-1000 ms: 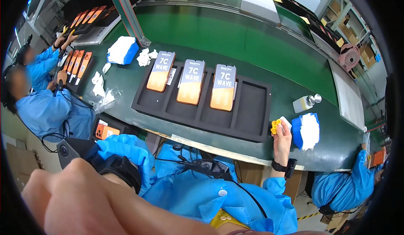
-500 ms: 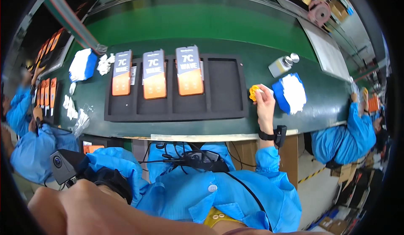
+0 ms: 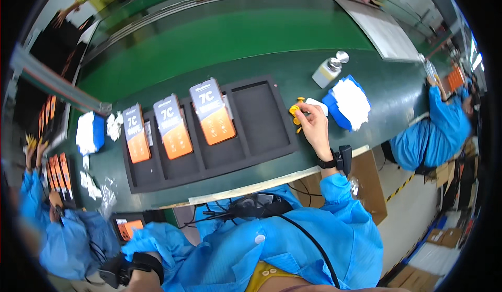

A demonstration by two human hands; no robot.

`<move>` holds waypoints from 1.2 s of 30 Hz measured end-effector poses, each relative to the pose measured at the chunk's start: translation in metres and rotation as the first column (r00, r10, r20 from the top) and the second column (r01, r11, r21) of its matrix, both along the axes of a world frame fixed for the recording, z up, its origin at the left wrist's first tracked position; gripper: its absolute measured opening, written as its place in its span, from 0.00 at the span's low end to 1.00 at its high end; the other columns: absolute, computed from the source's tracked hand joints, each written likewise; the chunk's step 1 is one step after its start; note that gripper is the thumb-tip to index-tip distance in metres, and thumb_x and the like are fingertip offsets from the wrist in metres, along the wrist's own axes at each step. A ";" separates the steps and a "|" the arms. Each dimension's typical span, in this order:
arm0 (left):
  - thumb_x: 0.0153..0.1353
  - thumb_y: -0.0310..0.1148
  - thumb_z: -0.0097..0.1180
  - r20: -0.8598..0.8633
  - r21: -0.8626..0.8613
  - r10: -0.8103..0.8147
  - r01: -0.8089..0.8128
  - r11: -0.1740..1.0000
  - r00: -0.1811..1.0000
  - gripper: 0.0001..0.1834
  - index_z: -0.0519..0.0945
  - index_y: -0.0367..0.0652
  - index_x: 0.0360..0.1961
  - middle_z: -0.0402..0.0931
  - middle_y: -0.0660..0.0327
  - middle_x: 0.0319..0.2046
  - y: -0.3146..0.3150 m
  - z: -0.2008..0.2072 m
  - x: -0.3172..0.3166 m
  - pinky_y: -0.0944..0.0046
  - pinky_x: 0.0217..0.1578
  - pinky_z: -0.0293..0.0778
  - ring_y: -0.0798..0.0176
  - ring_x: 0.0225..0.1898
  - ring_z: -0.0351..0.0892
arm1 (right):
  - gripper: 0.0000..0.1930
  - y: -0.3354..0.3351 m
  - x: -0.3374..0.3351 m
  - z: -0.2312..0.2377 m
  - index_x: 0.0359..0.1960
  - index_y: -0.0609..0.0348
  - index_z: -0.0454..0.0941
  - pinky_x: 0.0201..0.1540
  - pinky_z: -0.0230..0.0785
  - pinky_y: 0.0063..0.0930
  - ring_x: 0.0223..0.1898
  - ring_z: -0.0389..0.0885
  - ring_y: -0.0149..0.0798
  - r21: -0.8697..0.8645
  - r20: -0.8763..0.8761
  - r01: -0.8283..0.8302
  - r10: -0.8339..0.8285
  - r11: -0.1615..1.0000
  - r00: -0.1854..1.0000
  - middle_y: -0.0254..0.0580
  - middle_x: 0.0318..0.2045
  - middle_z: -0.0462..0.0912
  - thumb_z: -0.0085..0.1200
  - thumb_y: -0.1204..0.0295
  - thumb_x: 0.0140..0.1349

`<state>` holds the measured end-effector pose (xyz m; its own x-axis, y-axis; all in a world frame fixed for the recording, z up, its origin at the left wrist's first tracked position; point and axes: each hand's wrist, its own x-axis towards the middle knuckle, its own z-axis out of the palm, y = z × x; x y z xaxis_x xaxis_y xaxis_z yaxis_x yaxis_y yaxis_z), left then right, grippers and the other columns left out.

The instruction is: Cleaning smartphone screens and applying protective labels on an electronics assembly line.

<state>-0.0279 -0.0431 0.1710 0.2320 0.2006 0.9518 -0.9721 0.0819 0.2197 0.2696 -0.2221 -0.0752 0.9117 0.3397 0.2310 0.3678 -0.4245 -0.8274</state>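
Here, the right hand point(image 3: 315, 128) pinches a yellow piece point(image 3: 294, 110) in its fingers point(image 3: 306, 108)

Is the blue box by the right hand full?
It looks full: white sheets rise above the rim of the blue box, hiding its inside.

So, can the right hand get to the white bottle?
Probably yes, once it leaves the yellow pieces: the bottle is close to the right hand, and only a small white thing seems to lie between.
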 end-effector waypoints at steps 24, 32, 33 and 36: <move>0.55 0.32 0.60 -0.842 0.539 0.476 0.443 0.717 0.253 0.18 0.77 0.41 0.48 0.74 0.54 0.49 -0.019 -0.200 0.036 0.56 0.55 0.64 0.51 0.55 0.69 | 0.09 -0.075 -0.053 0.012 0.36 0.60 0.79 0.31 0.68 0.25 0.29 0.75 0.36 -0.115 0.135 -0.173 0.188 0.978 0.973 0.39 0.34 0.75 0.59 0.79 0.52; 0.48 0.26 0.64 -0.841 0.535 0.533 0.292 0.793 0.095 0.22 0.77 0.43 0.47 0.74 0.52 0.50 -0.011 -0.194 -0.007 0.58 0.53 0.68 0.49 0.53 0.72 | 0.08 -0.060 -0.023 0.002 0.33 0.60 0.80 0.33 0.71 0.28 0.31 0.78 0.41 -0.123 0.260 -0.206 0.231 0.971 0.937 0.43 0.31 0.77 0.60 0.80 0.49; 0.46 0.24 0.65 -0.819 0.567 0.570 0.246 0.786 0.067 0.23 0.77 0.42 0.47 0.74 0.52 0.50 -0.009 -0.189 -0.010 0.59 0.53 0.69 0.49 0.53 0.73 | 0.08 -0.059 -0.018 0.003 0.33 0.61 0.80 0.33 0.71 0.29 0.31 0.78 0.41 -0.128 0.298 -0.206 0.236 0.970 0.925 0.43 0.32 0.77 0.60 0.80 0.50; 0.43 0.22 0.65 -0.832 0.545 0.553 0.126 0.829 -0.039 0.25 0.76 0.40 0.47 0.73 0.53 0.51 -0.001 -0.176 -0.026 0.60 0.51 0.70 0.51 0.52 0.73 | 0.09 -0.050 -0.016 0.008 0.34 0.60 0.80 0.35 0.70 0.28 0.33 0.77 0.41 -0.186 0.356 -0.186 0.242 0.965 0.902 0.43 0.33 0.77 0.61 0.78 0.50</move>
<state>-0.0536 -0.0446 -0.0045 0.9597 0.2149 -0.1811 0.2661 -0.4877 0.8315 0.2531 -0.2721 -0.0677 0.6698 0.5723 0.4731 0.7324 -0.4044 -0.5477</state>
